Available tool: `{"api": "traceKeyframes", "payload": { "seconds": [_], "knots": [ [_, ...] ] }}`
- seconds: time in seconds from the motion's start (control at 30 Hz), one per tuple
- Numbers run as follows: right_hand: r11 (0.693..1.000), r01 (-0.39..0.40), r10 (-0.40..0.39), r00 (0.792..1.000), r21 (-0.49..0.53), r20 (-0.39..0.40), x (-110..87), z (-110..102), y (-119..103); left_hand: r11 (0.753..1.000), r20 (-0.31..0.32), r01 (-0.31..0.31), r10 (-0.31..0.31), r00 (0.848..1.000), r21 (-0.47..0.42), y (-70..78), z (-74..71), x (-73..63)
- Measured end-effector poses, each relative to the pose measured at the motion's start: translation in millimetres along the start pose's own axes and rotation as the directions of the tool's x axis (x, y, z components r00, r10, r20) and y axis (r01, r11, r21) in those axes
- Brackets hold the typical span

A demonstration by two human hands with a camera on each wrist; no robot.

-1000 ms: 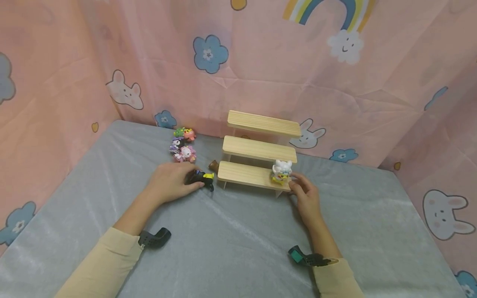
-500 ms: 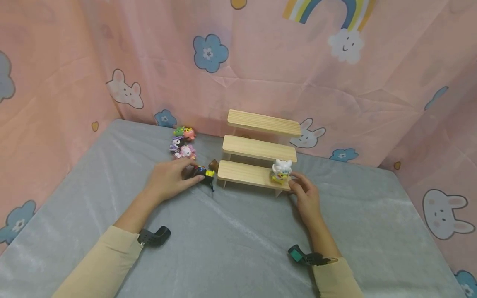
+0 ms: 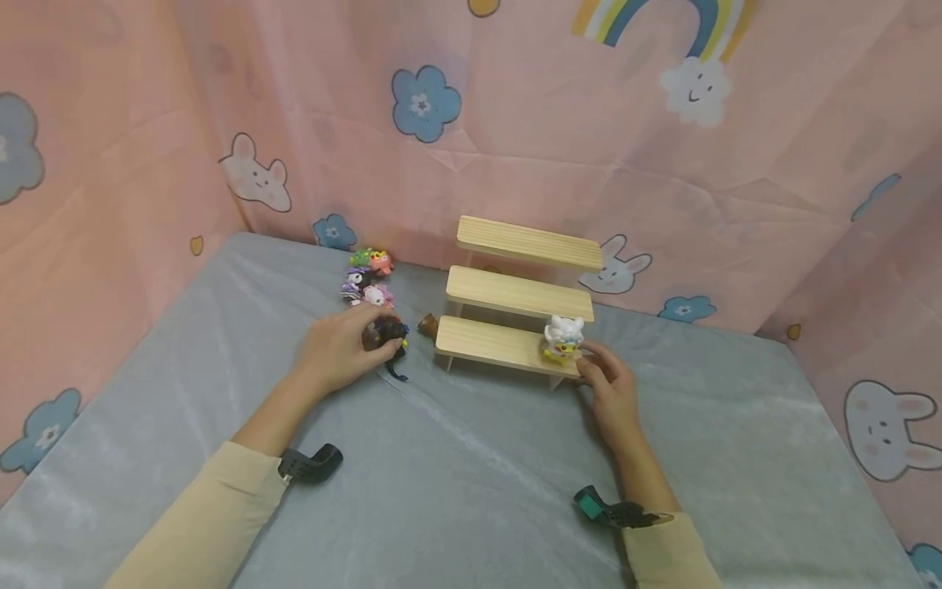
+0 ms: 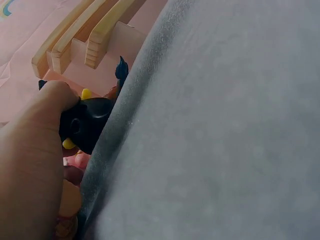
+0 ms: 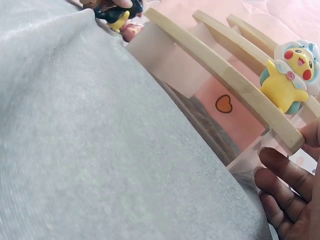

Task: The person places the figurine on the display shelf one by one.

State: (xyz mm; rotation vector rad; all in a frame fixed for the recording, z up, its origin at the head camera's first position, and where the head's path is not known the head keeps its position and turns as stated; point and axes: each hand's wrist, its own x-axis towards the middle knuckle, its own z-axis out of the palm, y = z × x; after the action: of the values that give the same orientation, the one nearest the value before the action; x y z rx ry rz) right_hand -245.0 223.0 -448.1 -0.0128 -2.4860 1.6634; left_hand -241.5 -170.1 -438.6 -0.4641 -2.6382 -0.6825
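Observation:
My left hand (image 3: 334, 348) holds a small black figurine (image 3: 388, 334) with yellow parts and a curled tail, just above the grey cloth and left of the shelf stand. In the left wrist view the figurine's black rounded part (image 4: 90, 125) shows, partly covered by the fingers. A three-tier wooden display stand (image 3: 486, 342) has clear supports. On its lowest tier's right end stands a yellow figurine in a white hood (image 3: 563, 340). My right hand (image 3: 612, 393) pinches that end of the board; its other fingers (image 5: 285, 170) hang loosely below.
Several colourful figurines (image 3: 368, 278) stand in a cluster beyond my left hand. A small brown piece (image 3: 428, 325) lies by the stand's left end. Grey cloth (image 3: 471, 474) covers the table, and a pink printed curtain (image 3: 530, 123) hangs behind the stand.
The black figurine has been turned in my left hand and drawn left, away from the stand. My right hand keeps its place. The head view has shifted slightly.

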Motion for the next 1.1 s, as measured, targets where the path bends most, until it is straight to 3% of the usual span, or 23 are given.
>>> {"api": "traceKeyframes", "payload": {
  "seconds": [0.3, 0.53, 0.77, 0.93, 1.1],
  "knots": [
    [1.0, -0.019, 0.019, 1.0, -0.01, 0.003, 0.0, 0.0, -0.6, 1.0, 0.0, -0.012, 0.012, 1.0, 0.008, -1.8, 1.8, 0.6],
    [0.999, -0.031, 0.031, 0.999, -0.037, 0.007, -0.4, 0.0, -0.8, 0.999, -0.034, -0.005, 0.004, 0.999, -0.036, -1.4, 1.2, -0.4],
    [0.999, -0.026, 0.027, 1.0, -0.037, 0.005, -1.4, -0.1, -0.4, 0.997, -0.029, -0.025, 0.023, 0.999, -0.069, 1.5, -1.5, -0.8],
    [0.999, -0.03, 0.031, 1.0, -0.042, 0.007, -1.8, 0.2, -1.3, 0.995, 0.028, -0.044, 0.047, 0.999, -0.087, 3.4, -4.6, 0.2],
    [0.999, -0.025, 0.026, 1.0, -0.037, 0.009, -1.5, -0.2, -1.8, 0.998, 0.141, -0.018, 0.027, 0.99, -0.068, 4.0, -7.5, 2.3]
  ]
}}
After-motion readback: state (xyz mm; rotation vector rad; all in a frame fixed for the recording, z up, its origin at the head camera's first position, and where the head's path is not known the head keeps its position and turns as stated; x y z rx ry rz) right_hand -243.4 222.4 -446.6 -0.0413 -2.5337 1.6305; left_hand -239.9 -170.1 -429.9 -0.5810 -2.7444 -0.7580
